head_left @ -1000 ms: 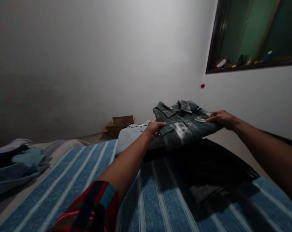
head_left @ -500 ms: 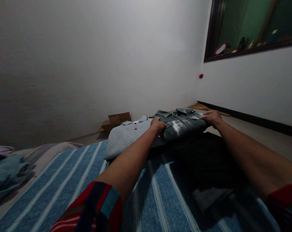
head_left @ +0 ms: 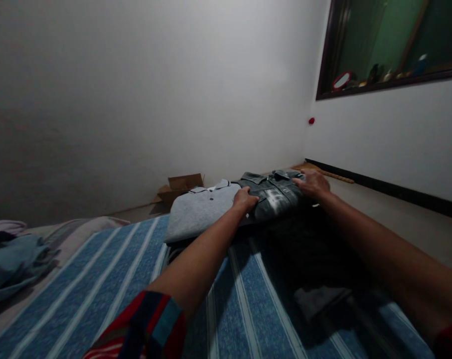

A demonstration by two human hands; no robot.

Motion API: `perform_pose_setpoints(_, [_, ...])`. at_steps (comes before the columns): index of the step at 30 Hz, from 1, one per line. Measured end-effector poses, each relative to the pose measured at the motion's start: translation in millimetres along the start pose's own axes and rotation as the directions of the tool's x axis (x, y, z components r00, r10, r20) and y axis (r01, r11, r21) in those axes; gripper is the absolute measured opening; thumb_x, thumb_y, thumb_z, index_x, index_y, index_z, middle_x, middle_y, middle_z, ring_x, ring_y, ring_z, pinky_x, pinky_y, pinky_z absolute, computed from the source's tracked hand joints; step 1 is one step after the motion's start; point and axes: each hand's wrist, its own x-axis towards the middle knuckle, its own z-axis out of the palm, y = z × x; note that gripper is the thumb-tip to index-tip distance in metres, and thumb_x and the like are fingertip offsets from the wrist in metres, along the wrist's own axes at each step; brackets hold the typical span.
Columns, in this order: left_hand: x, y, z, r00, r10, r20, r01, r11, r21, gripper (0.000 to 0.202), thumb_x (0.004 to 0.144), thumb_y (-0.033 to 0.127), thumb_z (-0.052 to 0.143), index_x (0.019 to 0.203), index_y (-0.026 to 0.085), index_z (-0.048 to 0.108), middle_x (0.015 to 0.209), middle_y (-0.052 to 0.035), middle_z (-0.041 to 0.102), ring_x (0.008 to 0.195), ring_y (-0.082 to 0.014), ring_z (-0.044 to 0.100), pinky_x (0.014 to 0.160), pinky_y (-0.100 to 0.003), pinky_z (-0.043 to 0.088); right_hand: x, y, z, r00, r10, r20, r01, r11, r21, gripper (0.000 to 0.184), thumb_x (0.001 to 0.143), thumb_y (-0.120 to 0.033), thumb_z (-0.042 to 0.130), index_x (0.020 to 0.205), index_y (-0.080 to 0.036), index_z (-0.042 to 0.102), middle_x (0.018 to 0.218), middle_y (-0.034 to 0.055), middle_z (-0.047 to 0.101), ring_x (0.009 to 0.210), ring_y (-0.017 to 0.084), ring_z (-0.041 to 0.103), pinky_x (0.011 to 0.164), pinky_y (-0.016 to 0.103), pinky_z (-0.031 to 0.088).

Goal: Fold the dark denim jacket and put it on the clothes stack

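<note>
Gray-green denim, folded into a flat shirt point(head_left: 272, 199) with collar far and buttons up, lies toward the far end of the blue striped cover point(head_left: 109, 274), right next to a folded light gray shirt point(head_left: 199, 212). My left hand point(head_left: 245, 199) is closed over its left edge, thumb on top, right where the two shirts meet; fingers underneath are hidden. My right hand point(head_left: 312, 183) is on the far right shoulder, fingers bent onto the cloth; can't tell if it pinches or only presses. Dark cloth point(head_left: 304, 249) lies just on the near side of the denim, in deep shadow, with a grayish piece point(head_left: 319, 301) at its near end. Whether the denim rests partly on the dark cloth: can't tell, too dark.

Step in hand, I judge: settling and squaring the folded denim. To do it well, I should keep both sides level, lower evenly, and slide my left fingers out flat so they don't drag the gray shirt's edge. Right side wants a light outward tug at the shoulder, then a smoothing pass, not a push toward the middle, which would likely buckle the placket. Denim looks stiff, so the fold should hold; the collar is the likelier part to crumple. Best to line it up with the gray collar.
</note>
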Motion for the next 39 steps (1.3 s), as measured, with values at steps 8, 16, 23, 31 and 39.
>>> perform_pose_setpoints(8, [-41, 19, 4.7, 0.989, 0.148, -0.020, -0.126, 0.897, 0.425, 0.023, 0.057, 0.007, 0.069, 0.076, 0.018, 0.063, 0.091, -0.0113, 0.069, 0.110, -0.0348, 0.056, 0.089, -0.036, 0.046, -40, -46, 27, 0.958, -0.128, 0.257, 0.177, 0.968, -0.176, 0.059, 0.087, -0.062, 0.040, 0.122, -0.018, 0.057, 0.125, 0.0172, 0.056, 0.118, 0.036, 0.048, 0.100, 0.059, 0.024])
perform_pose_setpoints(16, [-122, 17, -16.8, 0.944, 0.264, 0.196, -0.329, 0.781, 0.531, 0.013, 0.062, 0.011, 0.060, 0.071, 0.019, 0.064, 0.088, -0.0098, 0.067, 0.099, -0.0332, 0.061, 0.092, -0.044, 0.045, -91, -72, -10, 0.942, -0.194, 0.275, 0.265, 0.932, -0.248, 0.033, 0.090, -0.041, 0.049, 0.104, -0.015, 0.063, 0.117, 0.0183, 0.060, 0.113, 0.033, 0.053, 0.099, 0.052, 0.024])
perform_pose_setpoints(23, [-240, -41, -78.1, 0.904, 0.275, 0.328, -0.417, 0.741, 0.526, 0.031, 0.065, 0.016, 0.060, 0.095, 0.021, 0.064, 0.114, -0.0085, 0.065, 0.113, -0.0290, 0.056, 0.100, -0.044, 0.042, -219, -119, -8, 0.804, -0.455, 0.383, 0.464, 0.883, 0.075, 0.019, 0.087, -0.032, 0.055, 0.093, -0.021, 0.070, 0.092, 0.0073, 0.071, 0.089, 0.025, 0.064, 0.080, 0.033, 0.041])
perform_pose_setpoints(31, [-352, -117, -180.1, 0.892, 0.366, 0.265, -0.444, 0.599, 0.667, 0.038, 0.076, 0.017, 0.050, 0.112, 0.020, 0.061, 0.127, -0.0126, 0.060, 0.122, -0.0272, 0.052, 0.103, -0.043, 0.043, -345, -189, 39, 0.732, -0.561, 0.386, 0.406, 0.815, 0.414, 0.025, 0.087, -0.028, 0.052, 0.102, -0.018, 0.070, 0.088, 0.0050, 0.072, 0.084, 0.020, 0.066, 0.073, 0.027, 0.045])
perform_pose_setpoints(39, [-421, -150, -226.0, 0.952, 0.304, 0.034, -0.221, 0.608, 0.762, 0.042, 0.075, 0.019, 0.049, 0.113, 0.024, 0.065, 0.127, -0.0095, 0.061, 0.124, -0.0295, 0.051, 0.105, -0.047, 0.042, -424, -239, 86, 0.690, -0.594, 0.413, 0.447, 0.799, 0.403, 0.022, 0.084, -0.023, 0.053, 0.100, -0.020, 0.069, 0.098, 0.0084, 0.069, 0.093, 0.023, 0.063, 0.078, 0.029, 0.044])
